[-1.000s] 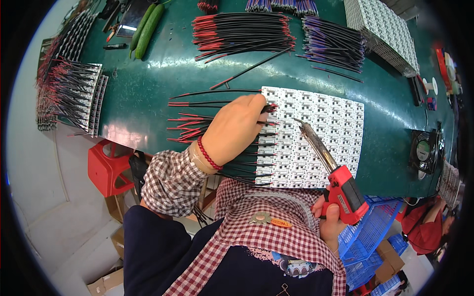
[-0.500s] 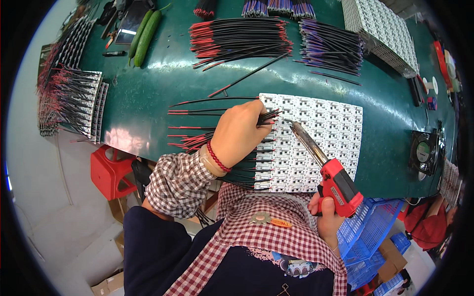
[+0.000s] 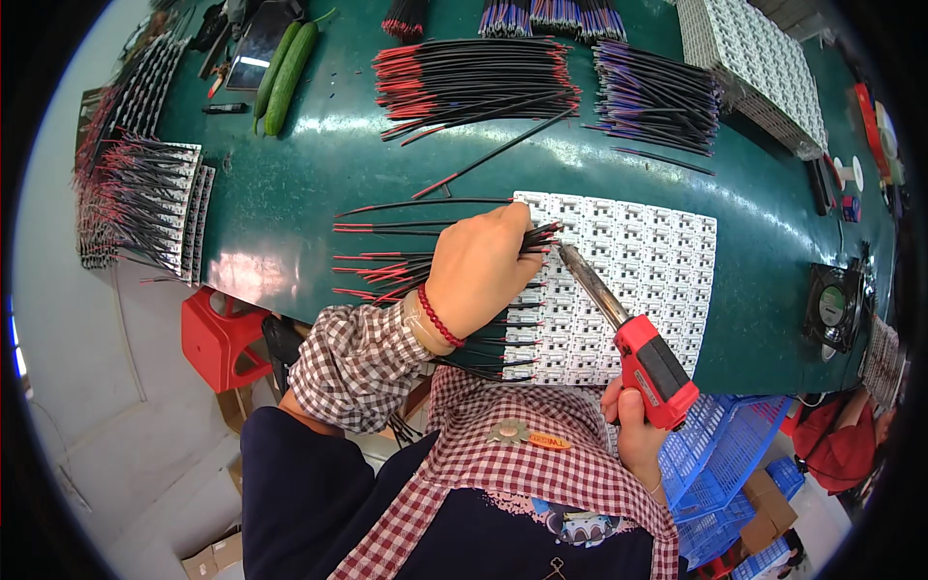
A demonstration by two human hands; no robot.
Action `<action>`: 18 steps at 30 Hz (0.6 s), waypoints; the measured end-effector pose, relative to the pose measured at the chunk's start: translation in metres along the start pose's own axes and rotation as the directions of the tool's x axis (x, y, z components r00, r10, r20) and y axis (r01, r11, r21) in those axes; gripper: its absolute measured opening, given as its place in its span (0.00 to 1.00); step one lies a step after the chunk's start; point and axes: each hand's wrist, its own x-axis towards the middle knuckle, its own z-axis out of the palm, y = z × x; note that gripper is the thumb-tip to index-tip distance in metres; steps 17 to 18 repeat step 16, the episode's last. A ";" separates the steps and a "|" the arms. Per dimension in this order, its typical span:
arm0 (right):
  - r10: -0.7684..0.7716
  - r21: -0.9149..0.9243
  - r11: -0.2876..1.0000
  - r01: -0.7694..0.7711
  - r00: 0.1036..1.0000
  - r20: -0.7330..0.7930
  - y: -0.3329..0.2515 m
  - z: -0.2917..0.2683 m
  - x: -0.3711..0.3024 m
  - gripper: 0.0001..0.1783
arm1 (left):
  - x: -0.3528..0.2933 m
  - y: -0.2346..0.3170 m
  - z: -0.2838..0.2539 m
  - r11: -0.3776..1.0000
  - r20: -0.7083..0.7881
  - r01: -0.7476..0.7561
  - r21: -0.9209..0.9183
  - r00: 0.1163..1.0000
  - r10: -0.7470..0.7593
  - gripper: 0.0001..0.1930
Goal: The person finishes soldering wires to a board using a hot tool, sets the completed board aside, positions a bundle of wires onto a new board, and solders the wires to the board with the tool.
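A white panel of small circuit boards (image 3: 633, 290) lies on the table before me. Black wires with red ends stick out from its left edge in a row. My left hand (image 3: 478, 266) is closed around a bundle of black wires (image 3: 543, 236), whose tips point right over the panel's upper left part. My right hand (image 3: 636, 430) grips a red and black soldering iron (image 3: 650, 365) with a pistol handle. Its metal tip points up and left, close to the tips of the held wires; I cannot tell whether they touch.
Piles of red-ended wires (image 3: 474, 82) and purple-ended wires (image 3: 657, 97) lie at the back. Stacked panels (image 3: 754, 72) stand back right, wired panels (image 3: 159, 203) at left. A small fan (image 3: 829, 302) sits right; cucumbers (image 3: 290, 77) lie back left. Below are a red stool (image 3: 215, 338) and blue crates (image 3: 710, 464).
The soldering iron's tip has shifted slightly left toward the wire tips, its handle moving the same way. My left hand still holds the bundle. The whole view has shifted a little.
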 end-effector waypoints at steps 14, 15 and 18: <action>0.050 0.148 0.988 -0.048 0.999 -0.010 -0.004 -0.001 -0.005 0.17 | 0.002 -0.003 -0.004 0.991 -0.046 -0.129 0.029 0.990 0.130 0.08; 0.060 0.145 0.988 -0.060 0.998 -0.001 -0.003 -0.001 -0.005 0.17 | 0.002 -0.002 -0.005 0.991 -0.035 -0.129 0.041 0.991 0.131 0.08; 0.075 0.142 0.987 -0.075 0.997 0.004 -0.004 0.000 -0.005 0.16 | 0.001 -0.002 -0.005 0.990 -0.023 -0.128 0.055 0.991 0.129 0.08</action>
